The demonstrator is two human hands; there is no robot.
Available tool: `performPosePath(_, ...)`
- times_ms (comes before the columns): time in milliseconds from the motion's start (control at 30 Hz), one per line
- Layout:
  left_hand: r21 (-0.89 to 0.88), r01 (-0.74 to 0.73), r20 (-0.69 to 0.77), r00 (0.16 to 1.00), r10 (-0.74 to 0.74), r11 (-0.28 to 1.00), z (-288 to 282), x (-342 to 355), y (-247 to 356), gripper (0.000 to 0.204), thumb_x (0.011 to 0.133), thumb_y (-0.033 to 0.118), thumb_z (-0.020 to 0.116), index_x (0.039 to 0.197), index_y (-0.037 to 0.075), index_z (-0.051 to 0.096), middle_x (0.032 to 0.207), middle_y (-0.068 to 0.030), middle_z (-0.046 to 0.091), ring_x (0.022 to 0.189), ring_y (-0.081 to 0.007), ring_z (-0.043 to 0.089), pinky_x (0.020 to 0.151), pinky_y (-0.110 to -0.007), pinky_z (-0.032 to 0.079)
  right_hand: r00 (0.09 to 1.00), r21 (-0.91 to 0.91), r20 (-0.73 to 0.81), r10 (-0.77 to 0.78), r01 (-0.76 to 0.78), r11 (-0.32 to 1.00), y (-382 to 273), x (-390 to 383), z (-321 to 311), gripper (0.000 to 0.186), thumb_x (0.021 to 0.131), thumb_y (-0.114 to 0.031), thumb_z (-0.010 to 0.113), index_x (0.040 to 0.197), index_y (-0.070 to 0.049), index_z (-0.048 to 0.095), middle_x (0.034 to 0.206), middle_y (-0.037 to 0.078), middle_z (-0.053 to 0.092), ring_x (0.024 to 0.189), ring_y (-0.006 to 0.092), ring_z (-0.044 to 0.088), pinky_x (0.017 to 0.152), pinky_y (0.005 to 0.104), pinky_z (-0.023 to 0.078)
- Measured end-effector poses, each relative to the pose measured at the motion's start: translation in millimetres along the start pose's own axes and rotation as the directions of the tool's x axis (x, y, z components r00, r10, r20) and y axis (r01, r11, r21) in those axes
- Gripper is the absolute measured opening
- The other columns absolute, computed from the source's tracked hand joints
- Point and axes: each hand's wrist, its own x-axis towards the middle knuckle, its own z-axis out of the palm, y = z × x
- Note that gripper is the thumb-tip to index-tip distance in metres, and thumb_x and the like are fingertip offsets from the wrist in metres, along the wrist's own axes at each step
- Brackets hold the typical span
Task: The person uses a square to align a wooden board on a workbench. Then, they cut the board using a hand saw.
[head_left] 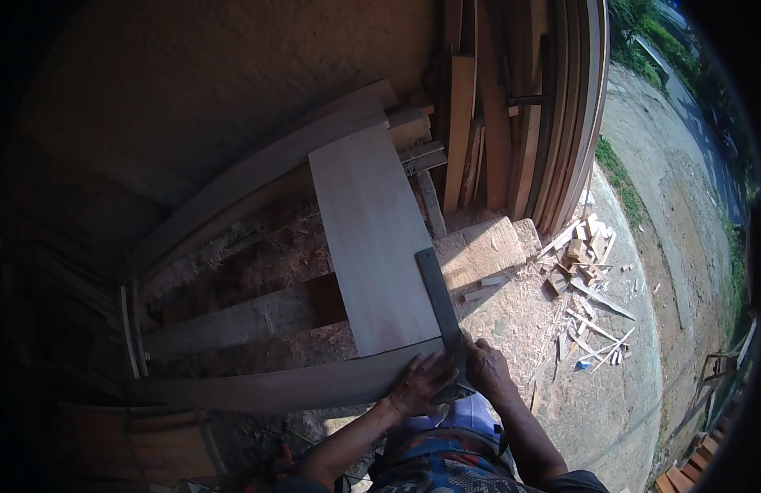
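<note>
A pale board (pixel 368 230) lies lengthwise, meeting a long grey plank (pixel 273 382) that runs crosswise near me. A dark metal square (pixel 436 300) lies along the pale board's right edge, its lower end at the plank. My left hand (pixel 417 382) rests on the plank's right end with fingers spread. My right hand (pixel 485 366) is closed at the square's lower end, gripping it from the right; some fingertips are hidden.
More planks (pixel 265 152) and beams (pixel 241 324) lie over wood shavings. Upright timber (pixel 528 99) leans on the back wall (pixel 167 74). Offcuts (pixel 581 263) are scattered on sunlit concrete (pixel 627 370); a sawdust-covered block (pixel 483 246) sits behind the square. A path runs at far right.
</note>
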Motion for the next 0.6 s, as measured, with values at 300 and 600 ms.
performPosePath(300, 0.037, -0.037, -0.074, 0.996, 0.040, 0.999, 4, -3, -3, 0.091, 0.079, 0.056, 0.076, 0.155, 0.016, 0.046, 0.166, -0.0134, 0.035, 0.155, -0.0339, 0.027, 0.124, -0.059, 0.019, 0.907, -0.189, 0.420, 0.029, 0.057, 0.980, 18, -72, -12, 0.034, 0.089, -0.007, 0.056, 0.123, 0.000, 0.060, 0.105, 0.028, 0.068, 0.088, 0.0444, 0.072, 0.075, 0.0535, 0.059)
performPosePath(600, 0.123, -0.013, -0.114, 0.993, 0.027, 0.992, 6, -1, 7, 0.094, 0.071, 0.050, 0.084, 0.151, 0.013, 0.051, 0.161, -0.0154, 0.042, 0.153, -0.0350, 0.033, 0.126, -0.057, 0.020, 0.987, 0.327, -0.149, 0.054, -0.002, 0.945, 60, -89, 49, 0.032, 0.098, -0.031, 0.068, 0.105, 0.000, 0.060, 0.088, 0.022, 0.071, 0.087, 0.0449, 0.070, 0.075, 0.0495, 0.055)
